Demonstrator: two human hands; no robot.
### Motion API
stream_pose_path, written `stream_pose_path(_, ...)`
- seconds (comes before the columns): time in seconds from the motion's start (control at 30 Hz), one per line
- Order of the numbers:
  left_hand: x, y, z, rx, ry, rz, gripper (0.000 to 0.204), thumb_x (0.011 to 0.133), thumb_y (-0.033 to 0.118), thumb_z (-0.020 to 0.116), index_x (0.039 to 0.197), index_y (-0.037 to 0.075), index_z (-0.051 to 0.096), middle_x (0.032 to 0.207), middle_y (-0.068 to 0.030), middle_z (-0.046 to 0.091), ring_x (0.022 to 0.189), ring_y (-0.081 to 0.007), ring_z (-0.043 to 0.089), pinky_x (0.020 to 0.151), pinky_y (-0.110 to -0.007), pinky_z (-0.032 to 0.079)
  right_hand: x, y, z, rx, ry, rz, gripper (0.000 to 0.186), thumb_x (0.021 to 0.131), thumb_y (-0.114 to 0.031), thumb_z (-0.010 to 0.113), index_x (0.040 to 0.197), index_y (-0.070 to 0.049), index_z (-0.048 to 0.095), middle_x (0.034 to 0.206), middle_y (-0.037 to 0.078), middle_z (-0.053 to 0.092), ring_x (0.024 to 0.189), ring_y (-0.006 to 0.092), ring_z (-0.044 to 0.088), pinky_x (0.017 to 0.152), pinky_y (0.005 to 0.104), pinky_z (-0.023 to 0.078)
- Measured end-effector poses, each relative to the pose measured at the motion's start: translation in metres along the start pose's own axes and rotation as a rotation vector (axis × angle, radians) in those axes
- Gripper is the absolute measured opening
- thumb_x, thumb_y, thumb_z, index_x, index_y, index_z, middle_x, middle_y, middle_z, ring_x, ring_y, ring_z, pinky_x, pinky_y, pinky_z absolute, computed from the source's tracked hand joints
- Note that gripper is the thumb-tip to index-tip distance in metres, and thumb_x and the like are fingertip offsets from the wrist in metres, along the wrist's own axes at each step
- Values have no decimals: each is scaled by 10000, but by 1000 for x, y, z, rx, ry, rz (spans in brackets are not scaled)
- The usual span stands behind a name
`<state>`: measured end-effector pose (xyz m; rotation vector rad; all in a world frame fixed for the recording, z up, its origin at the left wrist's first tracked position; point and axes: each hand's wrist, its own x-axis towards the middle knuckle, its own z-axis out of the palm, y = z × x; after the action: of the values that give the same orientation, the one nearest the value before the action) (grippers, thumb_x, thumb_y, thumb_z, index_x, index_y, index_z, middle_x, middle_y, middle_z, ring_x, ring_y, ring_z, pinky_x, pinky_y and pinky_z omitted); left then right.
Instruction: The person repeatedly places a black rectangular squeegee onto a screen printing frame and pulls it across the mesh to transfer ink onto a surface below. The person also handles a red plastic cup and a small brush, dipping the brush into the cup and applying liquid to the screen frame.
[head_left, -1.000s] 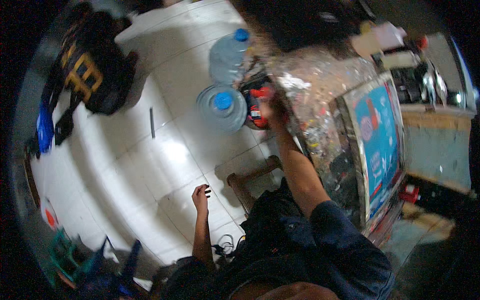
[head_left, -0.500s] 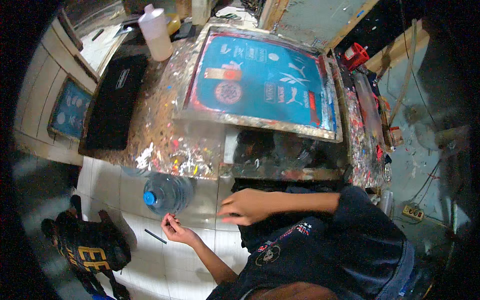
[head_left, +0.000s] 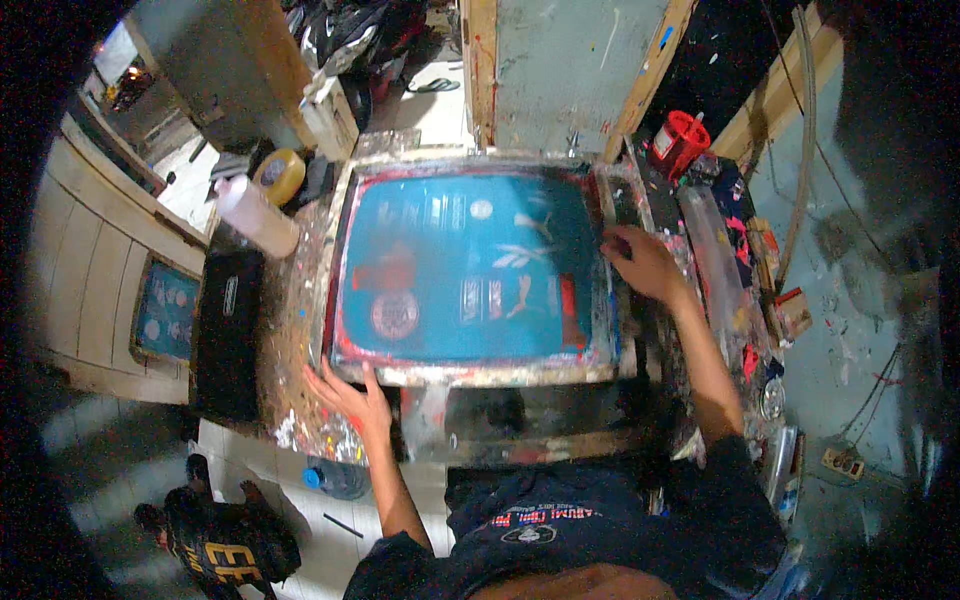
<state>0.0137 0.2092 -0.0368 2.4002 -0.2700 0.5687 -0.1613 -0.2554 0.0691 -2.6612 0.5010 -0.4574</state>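
Observation:
A screen printing frame (head_left: 470,372) with teal mesh, pale logo shapes and red tape patches lies on the paint-spattered bench in front of me. My left hand (head_left: 352,400) is at its near left corner, fingers stretched out and thumb apart, holding nothing. Beside the frame's right edge is my right hand (head_left: 645,265), its fingers bent toward the rim. Motion blur hides whether those fingers touch or grip it.
Left of the frame are a whitish plastic bottle (head_left: 258,218), a tape roll (head_left: 279,177) and a black flat board (head_left: 226,335). A red tub (head_left: 680,142) stands far right. Below the bench are a large water bottle (head_left: 338,480) and another person (head_left: 215,540) at lower left.
Both hands have come up from in front of the bench to the two sides of the screen printing frame. The view has turned and shifted, showing more behind the bench.

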Motion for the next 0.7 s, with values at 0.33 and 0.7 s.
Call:
stream_pose_path(0.33, -2, 11, -5, 68, -53, -69, 762, 927, 369, 655, 1541, 31, 355, 1668, -217, 149, 1542, -423, 108, 1236, -585, 76, 329, 70, 4, -532, -1064, 144, 369, 987, -283, 594, 1055, 78, 626, 1077, 243, 708, 1014, 333, 705, 794, 433, 590)
stream_pose_path(0.7, 4, 21, 0, 73, -68, -138, 784, 960, 536, 563, 1476, -32, 402, 1658, -223, 182, 1540, -424, 120, 1210, -622, 94, 380, 128, 54, -808, -1539, 107, 294, 985, -188, 572, 884, 44, 721, 900, 142, 771, 775, 236, 764, 711, 384, 628)
